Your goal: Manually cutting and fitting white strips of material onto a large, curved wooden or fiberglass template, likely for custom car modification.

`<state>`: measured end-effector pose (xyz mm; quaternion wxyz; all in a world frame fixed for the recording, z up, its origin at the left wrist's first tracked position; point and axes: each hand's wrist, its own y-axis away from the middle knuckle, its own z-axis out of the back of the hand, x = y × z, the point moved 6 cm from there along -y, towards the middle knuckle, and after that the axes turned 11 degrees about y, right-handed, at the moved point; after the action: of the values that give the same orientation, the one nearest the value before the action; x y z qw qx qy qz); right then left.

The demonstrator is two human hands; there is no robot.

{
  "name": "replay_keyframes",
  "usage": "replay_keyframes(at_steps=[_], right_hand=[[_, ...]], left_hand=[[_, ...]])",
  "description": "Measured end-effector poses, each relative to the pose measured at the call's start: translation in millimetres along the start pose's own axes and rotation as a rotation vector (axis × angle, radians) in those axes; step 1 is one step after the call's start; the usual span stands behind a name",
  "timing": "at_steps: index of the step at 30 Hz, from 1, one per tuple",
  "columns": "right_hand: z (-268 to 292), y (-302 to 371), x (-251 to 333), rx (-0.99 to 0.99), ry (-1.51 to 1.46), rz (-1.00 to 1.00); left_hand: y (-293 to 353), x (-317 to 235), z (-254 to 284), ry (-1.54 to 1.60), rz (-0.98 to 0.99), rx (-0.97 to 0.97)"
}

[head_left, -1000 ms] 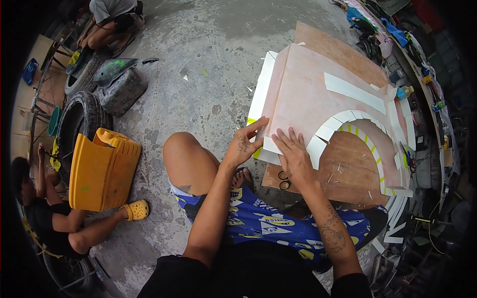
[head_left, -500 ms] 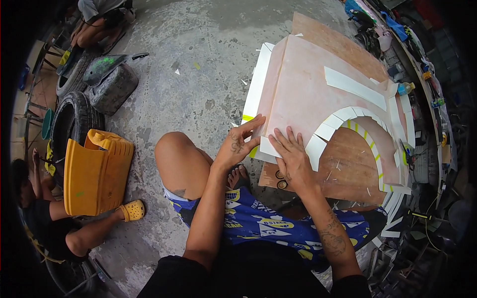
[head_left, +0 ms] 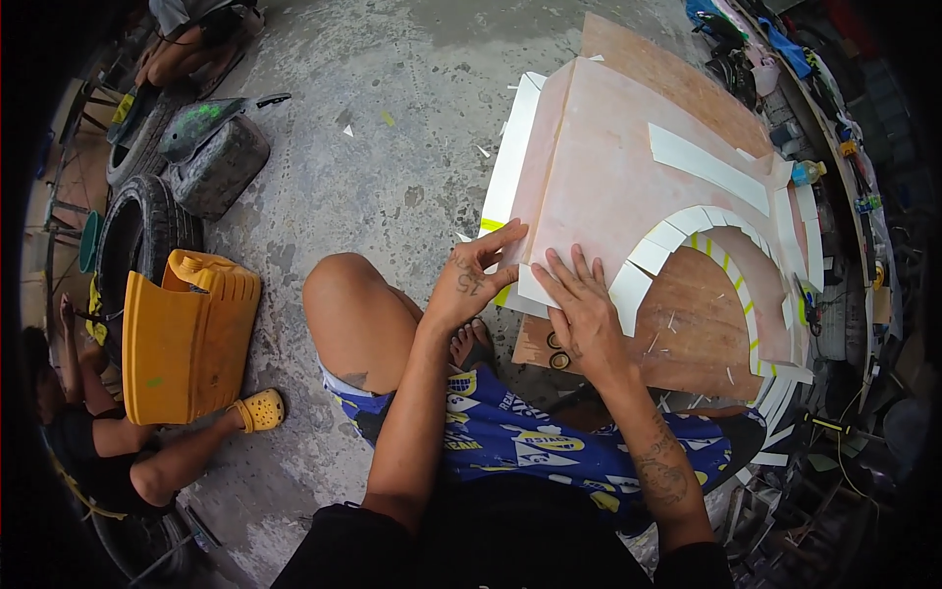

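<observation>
My left hand (head_left: 469, 285) contacts the near left corner of the pale pink panel (head_left: 599, 147), thumb and forefinger spread. My right hand (head_left: 586, 304) lies flat near its front edge. A plywood board (head_left: 677, 339) sits beneath the panel.

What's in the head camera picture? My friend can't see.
A person's left hand and right hand touch the near corner of a large pale-pink arch-cut panel with flat white strips. To the left, a yellow plastic container stands on grey concrete floor.
</observation>
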<state>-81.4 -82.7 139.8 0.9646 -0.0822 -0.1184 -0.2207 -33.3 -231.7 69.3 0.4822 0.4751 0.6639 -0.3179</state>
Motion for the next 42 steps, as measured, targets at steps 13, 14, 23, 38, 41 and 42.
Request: replay_keyframes(at_steps=[13,14,23,38,41,42], right_hand=[[-1,1,5,0.016,0.051,0.005],[-1,0,5,0.013,0.040,0.008],[-2,1,-3,-0.032,0.008,-0.001],[25,-71,-27,0.112,-0.211,0.297],[2,-93,-25,0.531,-0.408,0.424],[-1,-99,-31,0.531,-0.400,0.421]], left_hand=[[-5,9,13,0.123,0.161,-0.114],[-4,5,13,0.108,0.131,-0.125],[28,-15,4,0.206,0.375,-0.285],[31,-14,-18,0.332,0.468,-0.194],[37,-14,-21,0.406,0.433,-0.136],[37,-13,-23,0.410,0.429,-0.130]])
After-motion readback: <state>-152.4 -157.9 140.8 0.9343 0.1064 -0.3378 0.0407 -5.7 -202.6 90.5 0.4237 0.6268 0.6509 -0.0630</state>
